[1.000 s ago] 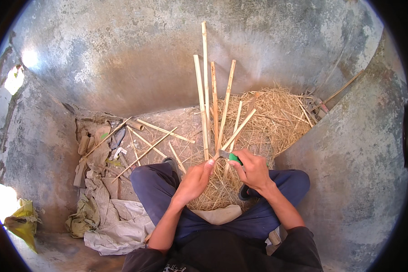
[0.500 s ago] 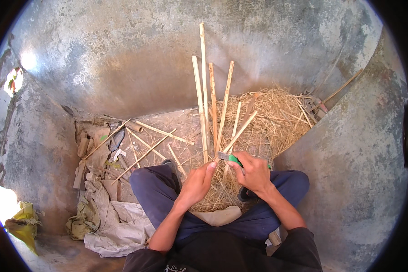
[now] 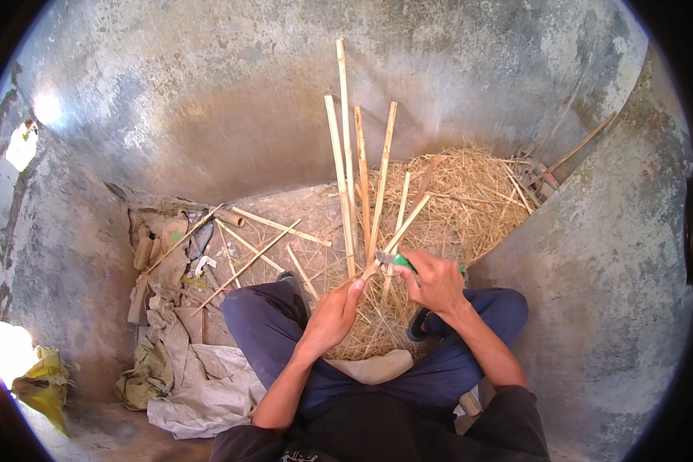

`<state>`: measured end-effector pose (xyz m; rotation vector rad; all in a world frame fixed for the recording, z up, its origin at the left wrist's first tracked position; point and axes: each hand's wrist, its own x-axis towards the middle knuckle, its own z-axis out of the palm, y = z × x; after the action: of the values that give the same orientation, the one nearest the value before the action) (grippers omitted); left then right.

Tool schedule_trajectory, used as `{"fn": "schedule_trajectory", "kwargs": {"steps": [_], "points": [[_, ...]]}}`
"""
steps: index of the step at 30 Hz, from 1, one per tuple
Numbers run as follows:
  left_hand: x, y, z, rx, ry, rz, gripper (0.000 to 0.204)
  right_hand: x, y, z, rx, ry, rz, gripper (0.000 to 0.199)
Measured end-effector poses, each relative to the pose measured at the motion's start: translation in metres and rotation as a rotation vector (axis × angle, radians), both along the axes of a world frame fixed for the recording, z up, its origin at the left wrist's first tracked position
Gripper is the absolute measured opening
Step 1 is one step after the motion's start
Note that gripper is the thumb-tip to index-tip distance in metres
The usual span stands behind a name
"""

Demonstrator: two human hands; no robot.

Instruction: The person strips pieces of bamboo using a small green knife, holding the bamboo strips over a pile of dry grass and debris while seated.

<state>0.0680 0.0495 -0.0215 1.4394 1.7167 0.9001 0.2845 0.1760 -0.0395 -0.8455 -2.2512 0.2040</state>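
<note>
I sit cross-legged in blue trousers in a corner of grey walls. My left hand (image 3: 333, 314) grips the lower ends of several long pale bamboo strips (image 3: 345, 165) that stand up and fan out in front of me. My right hand (image 3: 437, 282) is closed on a green-handled knife (image 3: 399, 262), its blade laid against one strip just above my left fingers. Under both hands lies a heap of fine straw-like shavings (image 3: 454, 192).
Loose bamboo sticks (image 3: 258, 231) lie on the floor to my left. Crumpled grey cloth and sacking (image 3: 192, 377) is piled at the lower left, with a yellow bag (image 3: 42, 381) beyond. A thin stick (image 3: 577, 150) leans in the far right corner.
The bundle of strips has tilted slightly, and my right hand with the knife has shifted a little along the strip. My left hand keeps its hold.
</note>
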Motion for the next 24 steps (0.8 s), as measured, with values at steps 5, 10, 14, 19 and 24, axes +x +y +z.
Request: {"fn": "schedule_trajectory", "kwargs": {"steps": [5,10,14,19,24], "points": [[-0.015,-0.016,-0.017,-0.103,0.04,-0.018,0.06,0.019,0.049,0.001,-0.139,0.01,-0.228,0.029],[-0.033,-0.039,-0.045,-0.213,-0.132,-0.028,0.063,0.075,0.115,0.008,-0.259,-0.112,-0.533,0.042],[-0.045,-0.041,-0.051,-0.467,-0.458,-0.008,0.062,0.082,0.1,0.006,-0.371,-0.208,-0.403,0.04],[-0.038,-0.031,-0.044,-0.399,-0.51,-0.028,0.061,0.045,0.046,0.001,-0.322,0.085,-0.122,0.036],[-0.027,-0.027,-0.043,-0.37,-0.47,-0.052,0.061,0.019,-0.001,-0.016,-0.297,-0.014,0.03,0.031]]}}
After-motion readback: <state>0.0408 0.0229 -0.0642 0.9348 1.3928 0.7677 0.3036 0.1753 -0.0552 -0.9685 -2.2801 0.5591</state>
